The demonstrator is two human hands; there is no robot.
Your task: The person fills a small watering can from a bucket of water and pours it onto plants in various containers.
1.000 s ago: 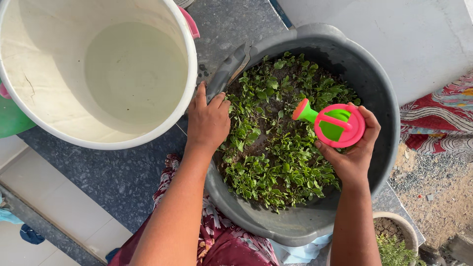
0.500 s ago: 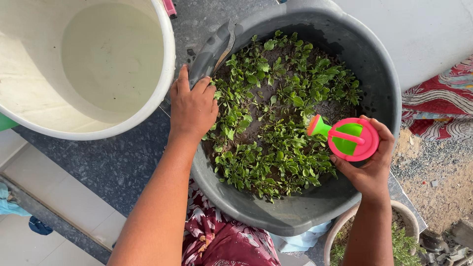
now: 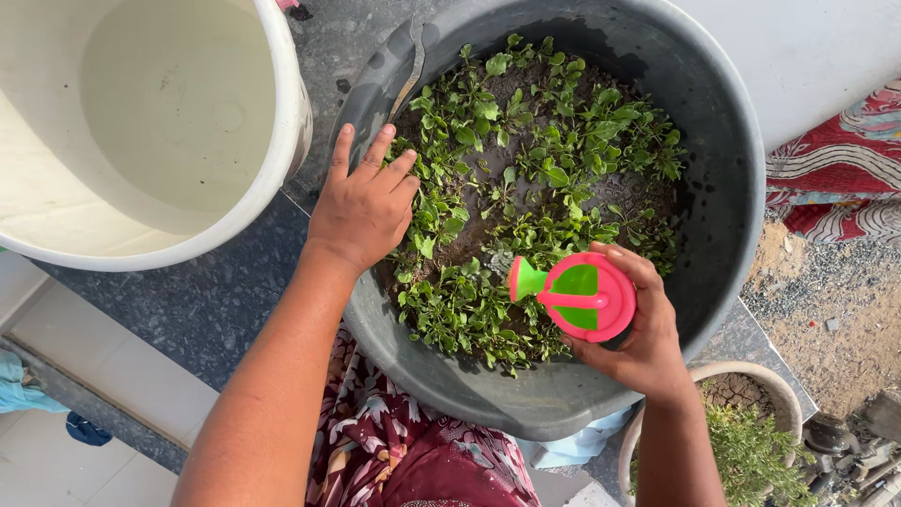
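The right hand (image 3: 638,343) holds a small pink and green watering can (image 3: 580,297) in a closed grip at the lower centre of the frame, its spout pointing left over the seedlings (image 3: 526,188). These grow in dark soil inside a grey tub (image 3: 727,188). The left hand (image 3: 361,207) lies flat with an open grip and spread fingers on the tub's left rim. A white bucket (image 3: 282,113) of water stands at the upper left on the dark speckled worktop (image 3: 216,310).

Between the white bucket (image 3: 141,131) and the grey tub (image 3: 723,188) only a narrow strip of worktop (image 3: 235,310) lies open; seedlings (image 3: 526,188) crowd the tub.
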